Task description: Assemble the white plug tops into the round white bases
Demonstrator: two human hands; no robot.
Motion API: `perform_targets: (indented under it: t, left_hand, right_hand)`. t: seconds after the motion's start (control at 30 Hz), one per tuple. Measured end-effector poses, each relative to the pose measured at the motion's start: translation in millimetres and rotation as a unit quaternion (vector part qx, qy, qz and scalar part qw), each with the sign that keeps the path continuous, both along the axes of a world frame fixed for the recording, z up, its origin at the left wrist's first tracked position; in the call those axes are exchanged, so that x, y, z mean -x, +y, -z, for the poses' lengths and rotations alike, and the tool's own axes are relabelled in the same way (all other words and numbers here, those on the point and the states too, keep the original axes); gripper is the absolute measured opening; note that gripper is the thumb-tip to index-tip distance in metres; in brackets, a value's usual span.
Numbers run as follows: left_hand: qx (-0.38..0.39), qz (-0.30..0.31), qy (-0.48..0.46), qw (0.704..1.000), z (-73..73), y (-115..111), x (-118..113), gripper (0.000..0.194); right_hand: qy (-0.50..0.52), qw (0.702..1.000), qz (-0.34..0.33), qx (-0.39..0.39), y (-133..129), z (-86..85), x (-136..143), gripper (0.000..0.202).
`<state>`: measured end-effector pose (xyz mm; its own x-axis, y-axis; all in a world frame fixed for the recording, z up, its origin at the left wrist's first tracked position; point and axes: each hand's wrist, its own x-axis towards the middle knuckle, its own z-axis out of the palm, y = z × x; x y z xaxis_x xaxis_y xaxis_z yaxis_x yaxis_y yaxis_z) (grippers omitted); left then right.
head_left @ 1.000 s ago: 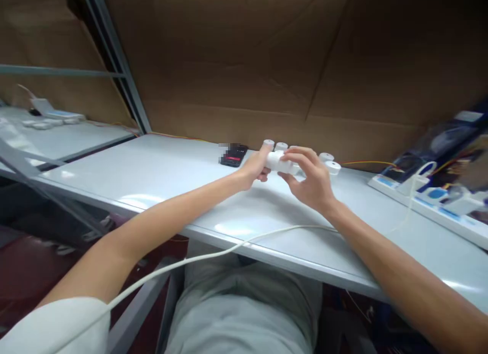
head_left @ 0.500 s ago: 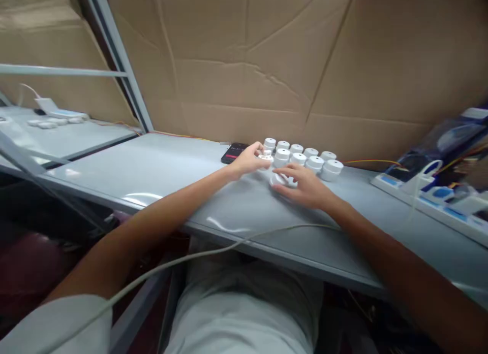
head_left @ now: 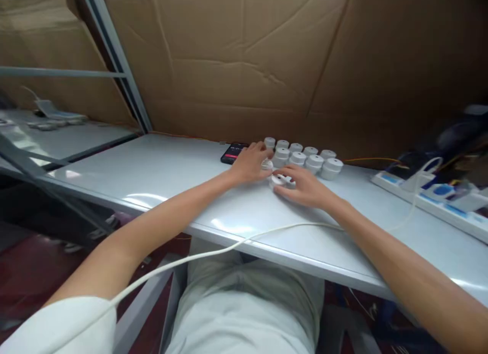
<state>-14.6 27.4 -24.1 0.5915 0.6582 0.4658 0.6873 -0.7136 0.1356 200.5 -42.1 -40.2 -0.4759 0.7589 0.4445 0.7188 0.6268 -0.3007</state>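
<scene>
My left hand [head_left: 251, 162] curves its fingers over a white round device [head_left: 267, 164] at the front left of a cluster; the hand partly covers it. Close beside it, my right hand [head_left: 304, 186] has thumb and fingers around another low white round device [head_left: 278, 181] resting on the table. Directly behind my hands stand several white cylindrical devices [head_left: 315, 162] in two rows, each with a small dark mark on top. A black phone [head_left: 233, 153] with a lit screen and a red bar lies just left of my left hand.
A white power strip [head_left: 430, 199] with plugged-in adapters runs along the right side of the grey table [head_left: 183, 161]. A white cable [head_left: 213, 252] crosses in front of me over the table edge. Cardboard [head_left: 244, 64] walls the back; a metal frame post [head_left: 116, 54] rises at left.
My left hand has turned and lowered over the white device, its fingers now covering more of it. My right hand stays almost in place around its device.
</scene>
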Motion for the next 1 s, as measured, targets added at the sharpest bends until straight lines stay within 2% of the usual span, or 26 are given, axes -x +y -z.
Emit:
perform_targets:
  t: [0.17,0.27,0.43,0.53,0.67,0.83,1.0]
  left_hand:
    - [0.005,-0.073,0.012,0.997,1.9,14,4,0.045]
    - [0.012,-0.111,0.034,0.993,0.7,36,7,0.055]
    - [0.059,-0.163,0.093,0.98,-9.9,77,2,0.073]
    - [0.078,-0.179,0.117,0.974,-16.2,93,-2,0.077]
    - [0.052,-0.174,0.125,0.975,-21.5,99,-10,0.07]
    - [0.023,-0.105,0.133,0.985,-25.7,101,-28,0.074]
    - [0.003,-0.104,0.138,0.985,-28.9,90,-34,0.059]
  right_hand:
    - [-0.008,1.0,0.01,0.018,2,3.3,-1,0.034]
    - [-0.008,0.999,0.016,0.027,4,6.8,-3,0.038]
    - [-0.013,0.999,0.015,0.039,5,8.5,-3,0.042]
    - [-0.018,0.999,0.013,0.039,5,9.3,-3,0.043]
    - [-0.017,0.999,-0.003,0.037,5,10.2,-3,0.041]
    - [-0.024,0.998,-0.014,0.048,4,4.5,-4,0.033]
    - [-0.017,0.999,-0.001,0.035,5,0.5,-6,0.026]
